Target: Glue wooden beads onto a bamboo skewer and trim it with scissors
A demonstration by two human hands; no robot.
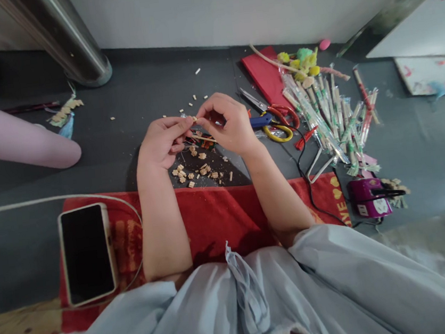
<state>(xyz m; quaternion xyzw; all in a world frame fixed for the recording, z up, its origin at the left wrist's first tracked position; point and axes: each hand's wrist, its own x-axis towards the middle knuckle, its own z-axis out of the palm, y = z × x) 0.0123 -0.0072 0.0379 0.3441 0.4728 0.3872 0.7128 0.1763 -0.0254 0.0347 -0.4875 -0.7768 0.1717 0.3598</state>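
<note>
My left hand [166, 140] and my right hand [228, 122] meet above the dark table. Thumbs and fingertips of both pinch a small pale wooden-looking piece [195, 119], too small to make out in detail. A thin pale stick [204, 138] runs between the hands; whether either one grips it is unclear. Several small flower-shaped pale pieces [203, 169] lie scattered below my hands, and some tiny pale bits [194, 97] lie beyond them. Right of my right hand are scissors [277, 120] with red and yellow handles, beside a blue-handled tool [261, 121], partly hidden.
A red towel [220, 215] covers the near edge, with a phone [87, 252] and white cable at left. A pink cylinder [21, 133] and a metal post [72, 45] stand left. Wrapped sticks [332, 111], red paper [266, 73] and a purple device [371, 198] lie right.
</note>
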